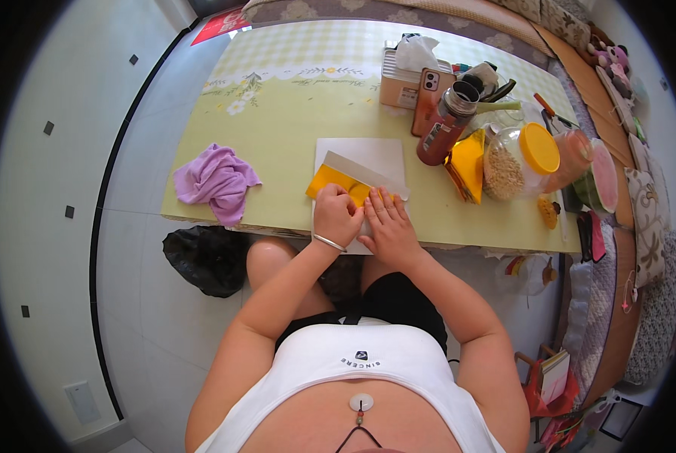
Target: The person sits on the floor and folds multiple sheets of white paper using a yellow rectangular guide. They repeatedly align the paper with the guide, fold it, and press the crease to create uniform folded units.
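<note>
"What are your fingers doing?"

"On my left hand (pixel 338 215) they're curling in together at the near edge of the gold paper (pixel 324 178); I can't tell whether they're clamping it. My right hand (pixel 389 226) is lying palm down, fingers slightly apart, resting over the paper's right end."

"Which way is it pointing?"

"Its long axis is slanting from far left to near right, with a silvery strip (pixel 364 173) running along the far side. It's lying over a white sheet (pixel 359 146)."

"And beyond that?"

"A pale tablecloth (pixel 278 143) is spreading under everything. A purple cloth (pixel 216 180) is lying crumpled on the left; a thermos (pixel 441 137) and a jar (pixel 504 172) with a yellow lid are standing on the right."

"The room?"

"A black bag (pixel 206 260) is slumping on the pale floor (pixel 142 249); a patterned cushion (pixel 645 192) is sitting far right."
</note>
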The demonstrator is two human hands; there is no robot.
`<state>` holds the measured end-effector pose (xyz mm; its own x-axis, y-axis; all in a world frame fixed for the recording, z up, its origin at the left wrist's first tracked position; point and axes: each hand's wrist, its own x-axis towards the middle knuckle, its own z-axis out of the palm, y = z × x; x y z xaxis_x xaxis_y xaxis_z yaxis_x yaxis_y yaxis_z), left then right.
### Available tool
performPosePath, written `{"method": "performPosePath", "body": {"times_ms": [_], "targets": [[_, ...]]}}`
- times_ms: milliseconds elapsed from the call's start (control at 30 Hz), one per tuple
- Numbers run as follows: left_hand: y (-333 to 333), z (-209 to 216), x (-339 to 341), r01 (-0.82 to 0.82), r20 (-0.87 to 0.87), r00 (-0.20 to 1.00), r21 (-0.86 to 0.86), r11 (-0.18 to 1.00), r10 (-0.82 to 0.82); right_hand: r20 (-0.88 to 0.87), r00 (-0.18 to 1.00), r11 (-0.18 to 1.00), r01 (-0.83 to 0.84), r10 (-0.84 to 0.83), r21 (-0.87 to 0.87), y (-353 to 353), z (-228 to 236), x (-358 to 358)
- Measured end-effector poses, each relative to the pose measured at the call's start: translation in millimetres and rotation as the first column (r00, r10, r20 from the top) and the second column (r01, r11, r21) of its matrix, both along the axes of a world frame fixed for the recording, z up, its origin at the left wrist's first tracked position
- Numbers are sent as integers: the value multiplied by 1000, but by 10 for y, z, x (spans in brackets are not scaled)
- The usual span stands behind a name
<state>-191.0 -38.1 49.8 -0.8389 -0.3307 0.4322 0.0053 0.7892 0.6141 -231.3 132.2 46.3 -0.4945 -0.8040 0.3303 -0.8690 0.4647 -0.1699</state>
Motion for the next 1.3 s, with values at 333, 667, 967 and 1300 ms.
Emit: {"method": "performPosePath", "body": {"times_ms": [333,667,967,1300], "targets": [[-113,13,63,103,29,994,-18,995,-102,55,998,999,5,-8,47,15,-81,-5],[-920,466,432,536,201,842,-404,741,-500,237,944,968,-247,231,40,225,292,-219],[-825,278,563,564,82,789,-489,666,-608,385,859,938,-272,337,-215,266,331,-532],[-695,432,559,607,147,791,-303,735,-593,195,970,957,-89,146,-275,-93,227,67]]}}
